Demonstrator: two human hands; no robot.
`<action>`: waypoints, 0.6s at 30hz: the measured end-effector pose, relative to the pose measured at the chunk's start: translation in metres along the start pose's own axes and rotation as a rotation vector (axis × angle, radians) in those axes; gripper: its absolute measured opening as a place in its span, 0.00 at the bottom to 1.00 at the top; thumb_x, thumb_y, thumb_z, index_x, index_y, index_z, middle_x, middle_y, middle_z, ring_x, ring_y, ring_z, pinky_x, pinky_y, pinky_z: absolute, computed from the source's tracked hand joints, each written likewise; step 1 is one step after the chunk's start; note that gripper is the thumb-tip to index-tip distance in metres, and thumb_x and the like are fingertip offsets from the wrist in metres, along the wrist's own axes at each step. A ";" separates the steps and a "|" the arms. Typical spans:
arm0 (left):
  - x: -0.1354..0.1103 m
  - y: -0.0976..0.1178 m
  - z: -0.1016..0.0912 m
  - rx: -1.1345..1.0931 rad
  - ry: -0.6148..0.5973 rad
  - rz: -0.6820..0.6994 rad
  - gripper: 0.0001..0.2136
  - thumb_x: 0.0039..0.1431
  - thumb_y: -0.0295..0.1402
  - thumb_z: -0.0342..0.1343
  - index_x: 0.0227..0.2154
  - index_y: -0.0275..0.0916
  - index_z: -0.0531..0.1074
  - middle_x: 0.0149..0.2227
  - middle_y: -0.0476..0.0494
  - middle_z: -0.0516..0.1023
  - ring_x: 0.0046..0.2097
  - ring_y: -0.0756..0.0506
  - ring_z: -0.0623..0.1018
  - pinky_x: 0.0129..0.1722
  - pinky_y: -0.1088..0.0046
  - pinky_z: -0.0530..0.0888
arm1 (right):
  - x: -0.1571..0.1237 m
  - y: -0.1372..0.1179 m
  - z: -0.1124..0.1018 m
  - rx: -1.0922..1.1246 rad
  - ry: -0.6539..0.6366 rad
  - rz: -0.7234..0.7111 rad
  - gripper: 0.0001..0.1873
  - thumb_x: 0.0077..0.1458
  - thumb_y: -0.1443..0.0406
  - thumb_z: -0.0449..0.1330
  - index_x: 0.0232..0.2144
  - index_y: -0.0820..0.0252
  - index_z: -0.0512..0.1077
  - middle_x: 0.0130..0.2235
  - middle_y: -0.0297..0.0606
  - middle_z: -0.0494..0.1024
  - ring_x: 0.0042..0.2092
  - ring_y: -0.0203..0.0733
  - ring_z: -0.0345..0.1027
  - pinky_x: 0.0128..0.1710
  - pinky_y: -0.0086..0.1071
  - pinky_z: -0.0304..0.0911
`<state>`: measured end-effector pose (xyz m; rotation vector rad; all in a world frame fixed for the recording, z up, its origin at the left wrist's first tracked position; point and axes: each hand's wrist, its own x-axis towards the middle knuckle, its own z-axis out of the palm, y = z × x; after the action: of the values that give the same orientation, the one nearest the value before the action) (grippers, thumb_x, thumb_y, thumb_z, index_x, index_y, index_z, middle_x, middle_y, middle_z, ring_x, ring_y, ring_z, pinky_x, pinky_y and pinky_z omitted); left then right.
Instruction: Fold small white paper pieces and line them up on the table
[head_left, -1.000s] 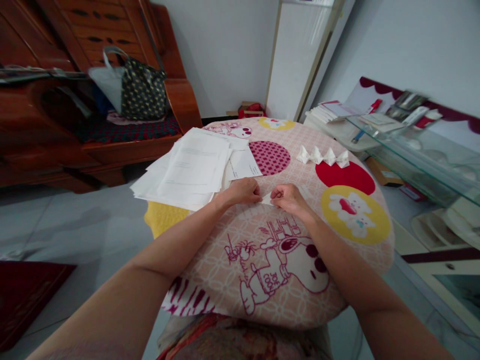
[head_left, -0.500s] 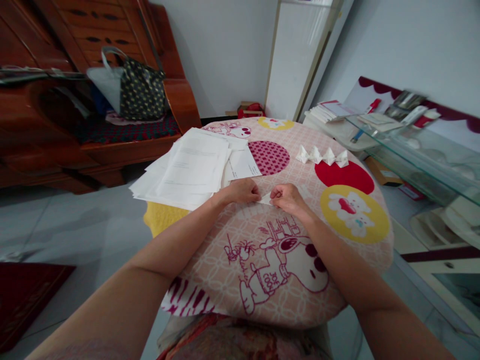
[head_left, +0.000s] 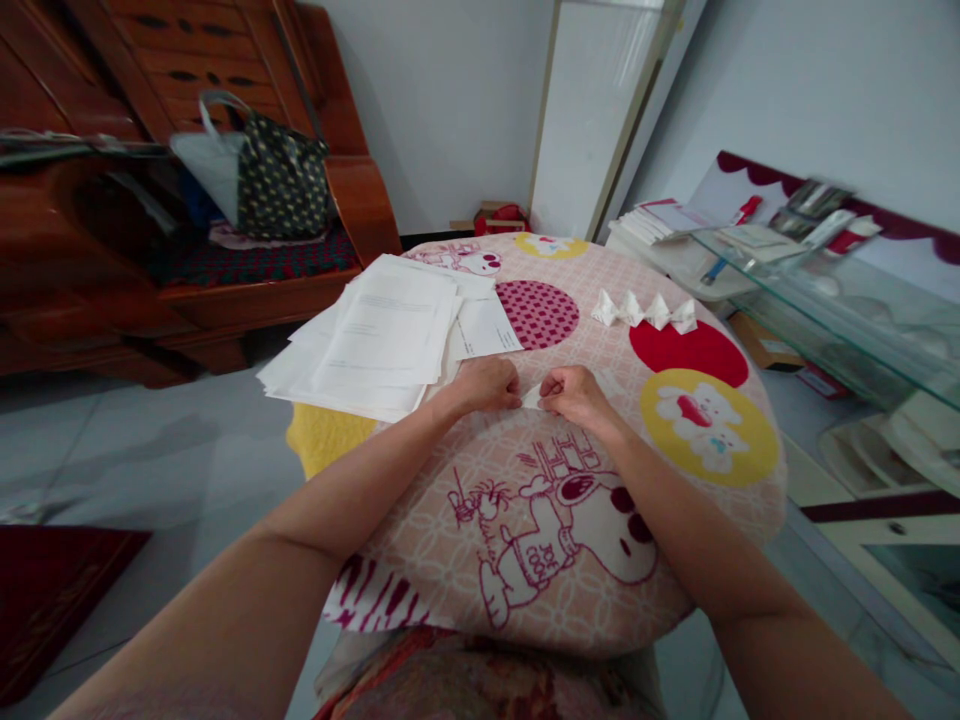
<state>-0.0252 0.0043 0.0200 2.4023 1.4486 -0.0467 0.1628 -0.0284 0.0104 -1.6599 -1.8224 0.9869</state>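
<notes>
Between my two hands a small piece of folded white paper [head_left: 531, 398] lies low over the patterned tablecloth [head_left: 442, 540]. My left hand [head_left: 489, 384] pinches its left side, fingers curled together. On the other side my right hand [head_left: 574, 394] is closed on its right part, thumb and fingertips pressed together. Much of the paper is hidden behind the fingers, so its full shape cannot be made out. Beyond my right hand, several folded white paper pieces [head_left: 645, 312] stand in a row. Left of my hands lies a stack of printed sheets [head_left: 382, 335].
A glass shelf [head_left: 847, 310] with cups and papers stands close to the table's right side. At the back left is a wooden bench [head_left: 300, 295] bearing a dark patterned bag [head_left: 281, 180]. A red box-like object [head_left: 60, 600] lies on the floor at left.
My left hand has shifted very slightly, its fingers nearer the table. Both hands keep hold of the folded paper; the stack and the row of folded pieces stay in place.
</notes>
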 end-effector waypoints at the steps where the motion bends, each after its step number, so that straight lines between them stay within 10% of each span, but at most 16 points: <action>1: 0.000 0.001 0.000 -0.004 -0.004 -0.008 0.09 0.52 0.37 0.59 0.31 0.41 0.83 0.28 0.44 0.80 0.32 0.44 0.76 0.31 0.72 0.63 | 0.000 0.000 0.000 -0.009 0.005 -0.004 0.05 0.42 0.73 0.64 0.25 0.62 0.73 0.23 0.31 0.74 0.25 0.35 0.66 0.27 0.28 0.59; 10: 0.002 0.002 -0.005 -0.064 -0.051 -0.048 0.10 0.50 0.37 0.60 0.31 0.41 0.83 0.27 0.45 0.80 0.31 0.45 0.76 0.31 0.72 0.64 | -0.001 -0.007 0.012 -0.288 0.133 -0.091 0.05 0.43 0.70 0.67 0.24 0.60 0.73 0.27 0.35 0.76 0.30 0.37 0.66 0.32 0.30 0.57; 18: 0.001 0.000 -0.009 -0.086 -0.070 -0.028 0.09 0.50 0.37 0.59 0.29 0.39 0.82 0.25 0.47 0.79 0.29 0.48 0.74 0.28 0.73 0.61 | -0.001 -0.003 0.001 -0.082 0.027 -0.056 0.04 0.43 0.72 0.66 0.23 0.62 0.74 0.25 0.34 0.76 0.27 0.36 0.67 0.29 0.28 0.59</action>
<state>-0.0257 0.0075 0.0286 2.2891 1.4237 -0.0725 0.1602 -0.0300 0.0126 -1.6526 -1.9040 0.8722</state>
